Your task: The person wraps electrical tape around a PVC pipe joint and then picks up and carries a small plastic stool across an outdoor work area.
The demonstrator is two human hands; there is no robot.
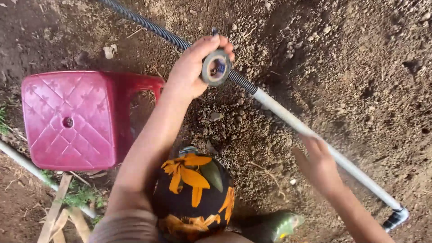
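Flowered cloth (193, 189) covers our knee below the pipe (315, 137), which slants down-right; our left hand (191, 67) clasps a tape roll (216, 67) against its ribbed hose (153, 29), our right hand (317, 164) half-open beside it.

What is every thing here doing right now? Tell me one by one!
left hand: gripping a tape roll
tape roll: held against the corrugated hose
corrugated hose: joined to the white pipe
white pipe: slanting over the soil
right hand: open, at the white pipe
red stool: upright, unoccupied
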